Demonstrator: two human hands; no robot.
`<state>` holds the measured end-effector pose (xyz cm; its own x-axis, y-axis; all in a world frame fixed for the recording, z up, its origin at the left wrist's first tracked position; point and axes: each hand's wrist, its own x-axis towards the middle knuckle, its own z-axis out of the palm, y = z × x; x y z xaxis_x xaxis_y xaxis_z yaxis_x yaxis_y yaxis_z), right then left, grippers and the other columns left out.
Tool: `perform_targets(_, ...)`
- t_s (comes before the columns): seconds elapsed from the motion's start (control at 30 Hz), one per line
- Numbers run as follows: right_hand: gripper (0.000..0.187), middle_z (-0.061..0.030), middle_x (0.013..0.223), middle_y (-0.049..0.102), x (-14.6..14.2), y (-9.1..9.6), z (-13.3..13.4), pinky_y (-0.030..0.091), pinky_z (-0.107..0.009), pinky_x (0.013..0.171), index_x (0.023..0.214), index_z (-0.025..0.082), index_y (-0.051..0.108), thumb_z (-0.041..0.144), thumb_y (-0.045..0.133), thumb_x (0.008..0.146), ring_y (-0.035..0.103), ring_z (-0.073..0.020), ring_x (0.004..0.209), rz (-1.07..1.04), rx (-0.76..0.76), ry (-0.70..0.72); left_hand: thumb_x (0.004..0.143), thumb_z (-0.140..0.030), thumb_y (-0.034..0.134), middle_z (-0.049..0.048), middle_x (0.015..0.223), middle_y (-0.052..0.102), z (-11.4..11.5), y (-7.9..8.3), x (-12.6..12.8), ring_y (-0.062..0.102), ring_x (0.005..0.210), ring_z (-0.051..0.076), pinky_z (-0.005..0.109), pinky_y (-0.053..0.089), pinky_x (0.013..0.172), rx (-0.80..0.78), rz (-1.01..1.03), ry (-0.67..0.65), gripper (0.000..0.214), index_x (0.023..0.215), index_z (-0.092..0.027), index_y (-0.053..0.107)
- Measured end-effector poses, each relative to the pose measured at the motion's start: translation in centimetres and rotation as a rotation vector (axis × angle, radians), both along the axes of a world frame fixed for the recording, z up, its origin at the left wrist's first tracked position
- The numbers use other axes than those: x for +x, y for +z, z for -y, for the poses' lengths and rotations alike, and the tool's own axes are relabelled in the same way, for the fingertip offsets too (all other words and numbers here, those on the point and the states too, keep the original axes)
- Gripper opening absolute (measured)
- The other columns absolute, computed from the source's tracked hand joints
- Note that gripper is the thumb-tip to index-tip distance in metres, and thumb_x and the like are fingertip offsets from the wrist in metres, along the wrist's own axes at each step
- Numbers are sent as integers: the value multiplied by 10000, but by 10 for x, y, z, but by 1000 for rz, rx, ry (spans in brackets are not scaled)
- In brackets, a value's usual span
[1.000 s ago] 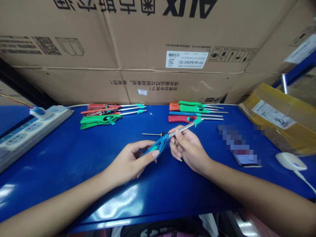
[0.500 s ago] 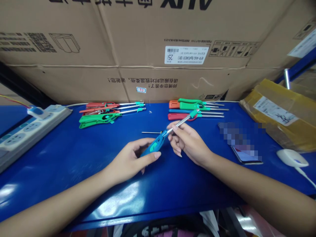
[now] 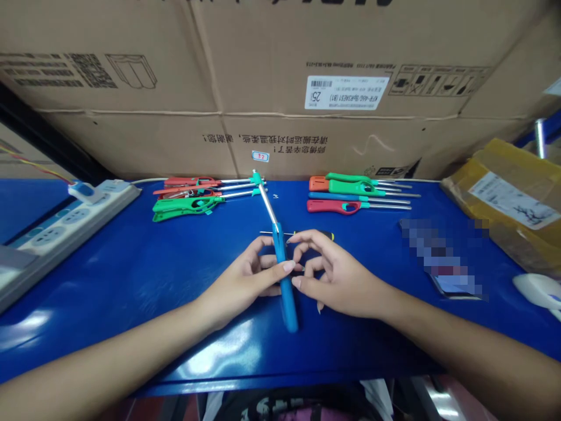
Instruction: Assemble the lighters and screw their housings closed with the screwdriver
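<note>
A blue long-nosed lighter (image 3: 286, 292) with a metal tube and a teal tip stands tilted on the blue table (image 3: 131, 263), butt near the front edge, tip pointing away. My left hand (image 3: 245, 280) pinches its handle from the left. My right hand (image 3: 333, 275) pinches the same handle from the right with thumb and fingertips. A thin screwdriver with a black and yellow handle (image 3: 322, 235) lies on the table just behind my hands.
Red and green lighters (image 3: 188, 196) lie in a pile at the back left. Another group of lighters (image 3: 350, 196) lies at the back right. A power strip (image 3: 56, 225) sits far left, a phone (image 3: 456, 280) and a yellow package (image 3: 508, 204) at right. Cardboard boxes (image 3: 280, 88) wall the back.
The blue lighter has swung from pointing right to pointing away from me. My right hand slid from the metal tube down to the handle.
</note>
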<state>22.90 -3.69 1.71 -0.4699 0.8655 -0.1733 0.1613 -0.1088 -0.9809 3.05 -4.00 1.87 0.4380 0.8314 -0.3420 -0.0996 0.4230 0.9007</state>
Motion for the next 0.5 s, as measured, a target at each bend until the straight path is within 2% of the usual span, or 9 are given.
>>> perform_targets(0.13,486,10,1084,516,-1,-1,4,550,-189,444,1300,310,479,261,690,865,601,-38,579,80,40,17,822,-443,817,-33,899,695,0,-5,0,711,840,140,310,569,845,-16,16,17,546,1211,-255,483)
perform_targets(0.27,462,-3,1081,547,-4,-3,3,546,-170,502,1279,277,521,238,695,853,629,-45,633,93,96,-11,807,-440,832,-34,903,692,0,-8,2,705,825,134,310,566,846,-23,39,43,551,1195,-256,485)
perform_targets(0.4,477,-21,1108,566,-6,-5,3,538,-168,538,1261,261,546,264,731,822,671,-62,675,89,78,-58,811,-431,827,-42,850,678,0,-8,4,699,807,131,280,553,803,-15,38,54,521,1175,-256,498)
perform_targets(0.5,516,-33,1132,575,-8,-6,4,546,-183,556,1293,269,547,259,728,810,675,-65,669,81,48,-72,806,-354,826,-28,891,695,-1,-8,4,707,825,139,266,542,779,-21,39,63,505,1176,-251,499)
